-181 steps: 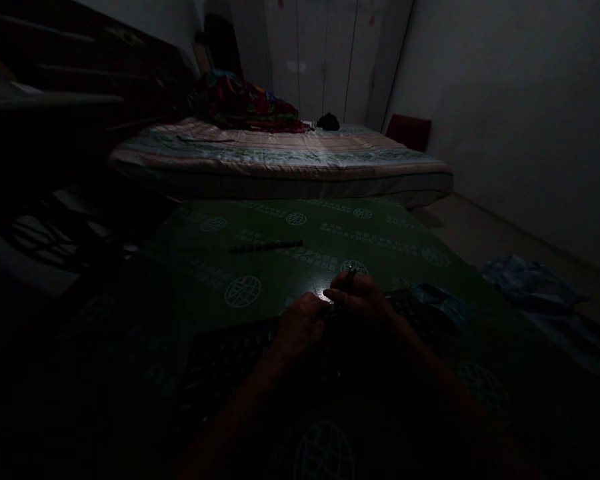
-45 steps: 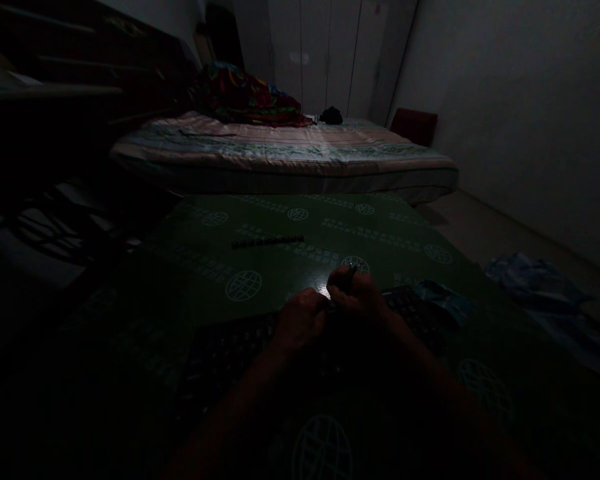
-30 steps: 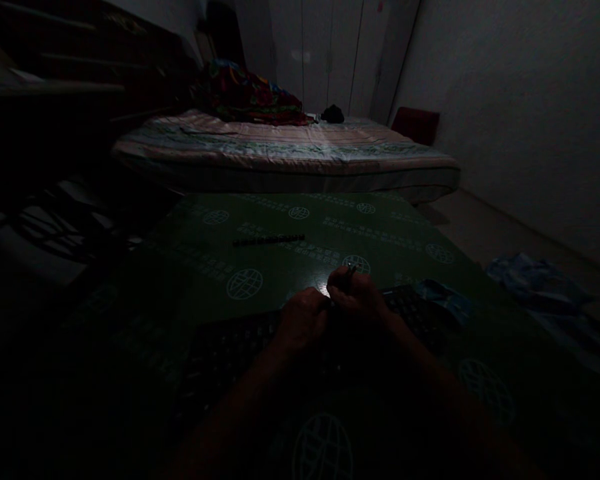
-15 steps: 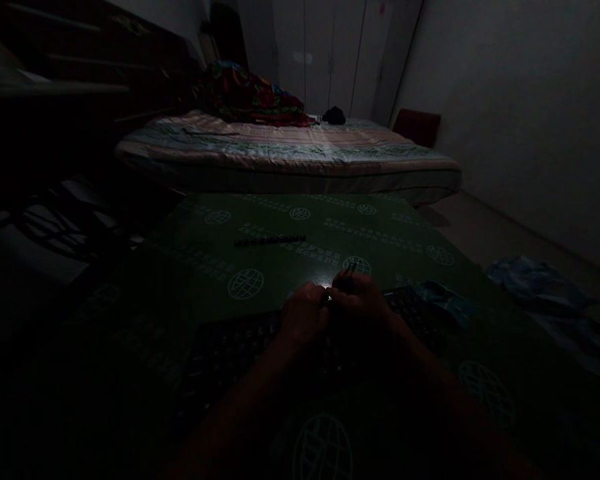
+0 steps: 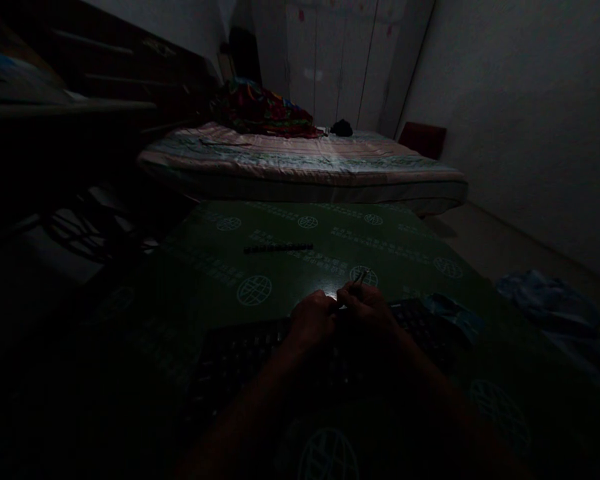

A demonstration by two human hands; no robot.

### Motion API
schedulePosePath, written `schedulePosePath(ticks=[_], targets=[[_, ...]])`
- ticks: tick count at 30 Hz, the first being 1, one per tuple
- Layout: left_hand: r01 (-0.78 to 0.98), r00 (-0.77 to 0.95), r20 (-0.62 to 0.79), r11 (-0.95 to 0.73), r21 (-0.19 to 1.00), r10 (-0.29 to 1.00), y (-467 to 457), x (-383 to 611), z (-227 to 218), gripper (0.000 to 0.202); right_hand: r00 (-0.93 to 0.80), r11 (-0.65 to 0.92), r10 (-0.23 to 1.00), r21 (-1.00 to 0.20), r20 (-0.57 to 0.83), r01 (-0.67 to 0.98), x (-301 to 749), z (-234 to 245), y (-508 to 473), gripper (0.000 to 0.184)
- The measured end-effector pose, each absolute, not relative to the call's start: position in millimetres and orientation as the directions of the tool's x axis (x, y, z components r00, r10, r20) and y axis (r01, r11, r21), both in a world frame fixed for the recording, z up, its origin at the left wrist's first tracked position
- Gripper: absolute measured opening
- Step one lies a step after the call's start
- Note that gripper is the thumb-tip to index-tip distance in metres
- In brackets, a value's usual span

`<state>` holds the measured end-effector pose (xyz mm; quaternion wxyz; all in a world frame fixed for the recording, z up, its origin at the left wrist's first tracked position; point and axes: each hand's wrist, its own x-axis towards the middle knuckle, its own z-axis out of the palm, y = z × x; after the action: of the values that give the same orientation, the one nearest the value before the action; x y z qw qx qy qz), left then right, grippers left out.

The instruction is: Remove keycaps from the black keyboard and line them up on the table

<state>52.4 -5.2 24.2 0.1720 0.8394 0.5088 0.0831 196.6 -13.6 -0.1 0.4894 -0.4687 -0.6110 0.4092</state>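
Note:
A black keyboard [image 5: 245, 345] lies across the green table in deep shadow. Over its middle, my left hand [image 5: 313, 320] is closed, fingertips pinched; whatever it grips is hidden. My right hand [image 5: 369, 312] meets it fingertip to fingertip and is closed around a thin dark two-pronged tool [image 5: 361, 277], perhaps tweezers, whose narrow ends stick up above the fingers. Between the hands a bright glint shows, and I cannot make out what is there. Farther back on the table rests a dark row of small block-like pieces [image 5: 279, 248].
Crumpled blue cloth or wrapping [image 5: 455, 317] overlaps the keyboard's right end. The green table [image 5: 180, 283] carries printed globe marks. Beyond it stands a bed [image 5: 305, 157] with a red patterned blanket [image 5: 265, 110]. Clothes [image 5: 550, 307] lie to the right, below table level.
The view has shifted a little, so everything sits slightly lower and farther right. Both hands stay together over the keyboard, with the tool still in the right one.

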Motion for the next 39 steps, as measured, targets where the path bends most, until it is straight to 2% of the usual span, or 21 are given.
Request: schedulePosePath(ticks=[6, 9, 13, 20, 29, 34, 39], targets=[[0.810, 0.444, -0.051, -0.376, 0.449, 0.895, -3, 53, 23, 0.017, -0.038, 0.139, 0.990, -0.984, 0.135, 0.114, 193, -1, -16, 0.028], [0.800, 0.447, -0.066, -0.366, 0.476, 0.892, -2, 53, 25, 0.016, -0.069, 0.127, 0.990, -0.987, 0.121, 0.097, 193, 1, -17, 0.031], [0.795, 0.480, -0.070, -0.400, 0.455, 0.874, -1, 53, 25, 0.019, -0.096, 0.160, 0.984, -0.978, 0.148, 0.132, 194, 1, -16, 0.034], [0.783, 0.532, -0.026, -0.480, 0.395, 0.847, 1, 51, 17, 0.018, 0.002, 0.149, 0.989, -0.979, 0.151, 0.141, 190, 4, -19, 0.035], [0.773, 0.554, 0.002, -0.515, 0.370, 0.832, -8, 54, 20, 0.019, 0.039, 0.113, 0.993, -0.993, 0.111, -0.037, 189, 6, -18, 0.038], [0.702, 0.542, 0.079, -0.503, 0.504, 0.836, -6, 51, 17, 0.017, 0.031, 0.106, 0.994, -0.990, 0.104, -0.097, 190, 10, -20, 0.037], [0.523, 0.472, 0.048, -0.323, 0.789, 0.880, -2, 46, 21, 0.013, 0.028, 0.157, 0.987, -0.988, 0.156, -0.003, 191, 17, -23, 0.032]])
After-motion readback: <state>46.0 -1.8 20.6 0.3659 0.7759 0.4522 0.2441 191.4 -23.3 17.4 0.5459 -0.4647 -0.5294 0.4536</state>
